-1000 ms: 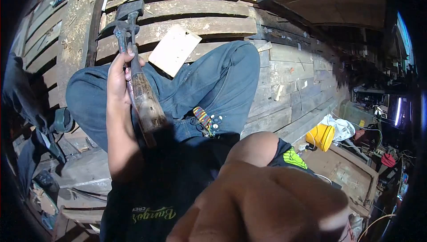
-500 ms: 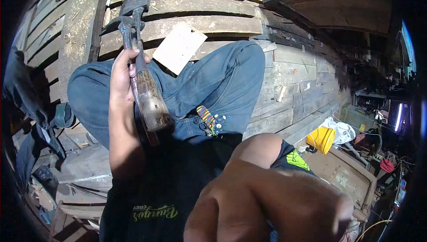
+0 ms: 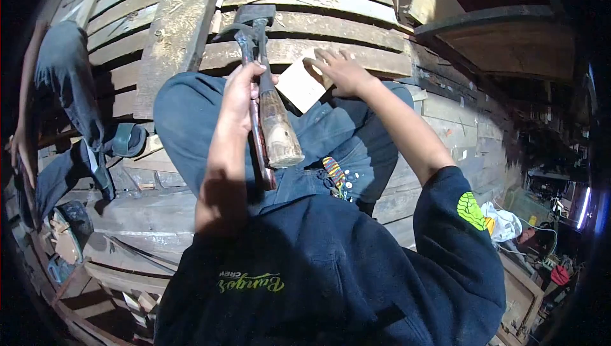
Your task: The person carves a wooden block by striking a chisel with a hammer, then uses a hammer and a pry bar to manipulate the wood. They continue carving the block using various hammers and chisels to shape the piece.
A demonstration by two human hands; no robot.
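My left hand (image 3: 245, 88) is wrapped round the handles of two tools held together. One is a hammer-like tool (image 3: 280, 133) with a thick wooden handle and a dark metal head at the top. The other tool (image 3: 262, 168) has a thin reddish-brown handle and lies along its left side. A pale wooden board (image 3: 300, 88) rests on the slats in front of my crossed legs. My right hand (image 3: 344, 74) is at the board's upper right edge, fingers spread over it, and grips nothing that I can make out.
Another person's legs (image 3: 70, 79) and sandalled foot are at the left. A plank with shavings (image 3: 175, 28) runs across the slats. A dark-framed wooden panel (image 3: 503, 44) stands at the upper right. White cloth (image 3: 503, 222) and clutter lie at the right.
My right hand has moved from close below the camera out to the board. The view has shifted, so the tools in my left hand appear further right.
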